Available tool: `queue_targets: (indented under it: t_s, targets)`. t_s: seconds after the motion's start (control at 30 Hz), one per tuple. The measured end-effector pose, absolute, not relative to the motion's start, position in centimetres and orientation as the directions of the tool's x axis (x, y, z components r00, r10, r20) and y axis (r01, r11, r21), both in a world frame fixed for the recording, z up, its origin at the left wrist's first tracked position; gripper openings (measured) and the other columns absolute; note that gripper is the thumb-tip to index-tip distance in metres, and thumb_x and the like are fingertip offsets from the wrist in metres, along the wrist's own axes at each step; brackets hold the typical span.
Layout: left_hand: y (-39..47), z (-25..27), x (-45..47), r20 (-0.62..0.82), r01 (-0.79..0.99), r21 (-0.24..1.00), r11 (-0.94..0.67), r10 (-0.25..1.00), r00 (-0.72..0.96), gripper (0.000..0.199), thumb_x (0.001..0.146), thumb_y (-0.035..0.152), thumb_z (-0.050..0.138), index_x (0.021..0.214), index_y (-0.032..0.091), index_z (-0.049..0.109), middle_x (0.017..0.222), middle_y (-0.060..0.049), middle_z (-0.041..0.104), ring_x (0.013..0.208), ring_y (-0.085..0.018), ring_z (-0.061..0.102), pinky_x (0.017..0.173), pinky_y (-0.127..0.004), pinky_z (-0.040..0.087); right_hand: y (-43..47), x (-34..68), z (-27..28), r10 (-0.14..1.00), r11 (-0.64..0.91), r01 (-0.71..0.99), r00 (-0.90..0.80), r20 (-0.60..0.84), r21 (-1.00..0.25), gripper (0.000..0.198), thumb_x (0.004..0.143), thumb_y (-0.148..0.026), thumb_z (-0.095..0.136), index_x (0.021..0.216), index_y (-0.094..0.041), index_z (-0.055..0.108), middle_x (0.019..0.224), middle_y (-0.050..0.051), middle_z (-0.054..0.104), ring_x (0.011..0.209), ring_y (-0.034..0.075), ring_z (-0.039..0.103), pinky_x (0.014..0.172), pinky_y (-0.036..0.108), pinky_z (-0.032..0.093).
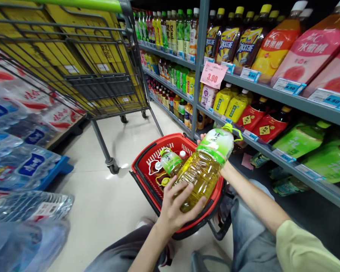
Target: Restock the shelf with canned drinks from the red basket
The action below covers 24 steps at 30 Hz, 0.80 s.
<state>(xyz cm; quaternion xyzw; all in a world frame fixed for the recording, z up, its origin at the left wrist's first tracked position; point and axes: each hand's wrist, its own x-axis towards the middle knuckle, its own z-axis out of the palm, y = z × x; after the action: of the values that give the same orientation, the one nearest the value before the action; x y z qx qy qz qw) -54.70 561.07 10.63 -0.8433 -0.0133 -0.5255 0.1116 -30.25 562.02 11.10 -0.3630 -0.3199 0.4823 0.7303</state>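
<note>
A large bottle of golden drink (200, 177), with a green and white label and a yellow-green cap with a loop handle, lies tilted between my two hands. My left hand (175, 206) is wrapped around its lower end with the fingers spread across the plastic. Behind the upper part of the bottle is my right hand (201, 138), mostly hidden, with only some fingertips showing at the far side. Beneath the bottle stands a red shopping basket (143, 156) on the floor. Inside it is a smaller-looking bottle with a similar label (171, 161), along with several other capped bottles, partly covered.
A metal shopping cart (102, 88) with a green handle stands ahead to the left, before stacked yellow boxes. Shelves (237, 81) of bottled drinks run along the right. Shrink-wrapped water packs (31, 166) are stacked at left. Tiled floor (102, 204) lies between.
</note>
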Motion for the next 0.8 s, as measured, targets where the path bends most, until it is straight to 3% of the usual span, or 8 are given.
queue_targets:
  t_s: [0.07, 0.17, 0.27, 0.37, 0.47, 0.6, 0.7, 0.8]
  targets:
    - [561.2, 10.6, -54.6, 0.913, 0.125, 0.031, -0.992, 0.08, 0.4, 0.053, 0.07, 0.015, 0.085, 0.117, 0.03, 0.065, 0.129, -0.009, 0.056, 0.122, -0.029, 0.058, 0.106, -0.059, 0.055, 562.3, -30.3, 11.4, 0.945, 0.254, -0.499, 0.311, 0.103, -0.829, 0.063, 0.085, -0.074, 0.052, 0.127, -0.029, 0.064, 0.136, 0.005, 0.069, 0.132, 0.031, 0.06, 0.106, 0.049, 0.055]
    - [561.6, 10.3, -54.9, 0.854, 0.115, 0.413, -0.903, 0.428, 0.296, 0.071, 0.066, 0.026, 0.086, 0.13, 0.027, 0.057, 0.13, -0.011, 0.055, 0.124, -0.032, 0.058, 0.105, -0.057, 0.054, 562.4, -29.8, 12.2, 0.927, 0.262, -0.487, 0.367, 0.077, -0.833, 0.09, 0.079, -0.093, 0.039, 0.132, -0.024, 0.061, 0.128, 0.011, 0.072, 0.127, 0.036, 0.063, 0.1, 0.056, 0.057]
    - [562.1, 9.9, -55.8, 0.643, 0.085, 0.725, -0.683, 0.716, 0.271, 0.08, 0.061, 0.037, 0.088, 0.132, 0.026, 0.053, 0.125, -0.009, 0.059, 0.115, -0.029, 0.063, 0.1, -0.051, 0.057, 562.2, -28.7, 12.4, 0.925, 0.248, -0.429, 0.371, 0.081, -0.868, 0.097, 0.074, -0.097, 0.043, 0.13, -0.02, 0.06, 0.121, 0.015, 0.075, 0.127, 0.037, 0.064, 0.1, 0.056, 0.057]
    - [562.3, 9.7, -56.8, 0.333, -0.06, 0.941, -0.332, 0.886, 0.322, 0.086, 0.06, 0.044, 0.089, 0.134, 0.028, 0.049, 0.126, -0.006, 0.062, 0.109, -0.026, 0.067, 0.093, -0.042, 0.06, 561.7, -27.6, 11.7, 0.969, 0.167, -0.391, 0.235, 0.077, -0.905, 0.081, 0.068, -0.076, 0.076, 0.123, -0.019, 0.063, 0.116, 0.014, 0.076, 0.121, 0.036, 0.068, 0.1, 0.054, 0.057]
    - [562.3, 9.7, -57.6, 0.134, -0.171, 0.982, -0.074, 0.919, 0.37, 0.087, 0.058, 0.041, 0.089, 0.133, 0.029, 0.047, 0.13, -0.005, 0.064, 0.113, -0.026, 0.067, 0.093, -0.038, 0.06, 561.1, -27.7, 11.1, 0.984, 0.159, -0.429, 0.147, 0.104, -0.889, 0.074, 0.056, -0.046, 0.094, 0.119, -0.02, 0.063, 0.108, 0.011, 0.079, 0.109, 0.035, 0.073, 0.094, 0.053, 0.061]
    - [562.5, 9.4, -58.1, 0.02, -0.14, 0.989, 0.044, 0.906, 0.423, 0.082, 0.063, 0.037, 0.082, 0.137, 0.028, 0.047, 0.139, -0.007, 0.063, 0.123, -0.029, 0.065, 0.097, -0.04, 0.06, 560.0, -29.4, 11.0, 0.955, 0.235, -0.442, 0.269, 0.122, -0.866, 0.065, 0.059, -0.03, 0.092, 0.117, -0.023, 0.064, 0.098, 0.006, 0.079, 0.1, 0.032, 0.076, 0.089, 0.048, 0.065]
    - [563.7, 8.8, -58.1, 0.063, 0.032, 0.995, -0.09, 0.868, 0.493, 0.076, 0.073, 0.035, 0.072, 0.144, 0.024, 0.046, 0.145, -0.01, 0.06, 0.13, -0.031, 0.061, 0.108, -0.046, 0.054, 557.8, -30.1, 10.9, 0.866, 0.355, -0.274, 0.456, 0.204, -0.894, 0.07, 0.06, -0.026, 0.091, 0.124, -0.026, 0.061, 0.109, 0.006, 0.078, 0.106, 0.031, 0.074, 0.094, 0.047, 0.063]
    - [565.5, 8.0, -58.5, 0.266, 0.291, 0.832, -0.472, 0.799, 0.539, 0.074, 0.083, 0.033, 0.065, 0.151, 0.017, 0.042, 0.153, -0.016, 0.051, 0.142, -0.033, 0.049, 0.12, -0.054, 0.042, 554.8, -28.9, 10.2, 0.765, 0.37, 0.005, 0.565, 0.308, -0.929, 0.096, 0.052, -0.023, 0.094, 0.138, -0.031, 0.052, 0.128, 0.009, 0.072, 0.12, 0.033, 0.068, 0.098, 0.053, 0.061]
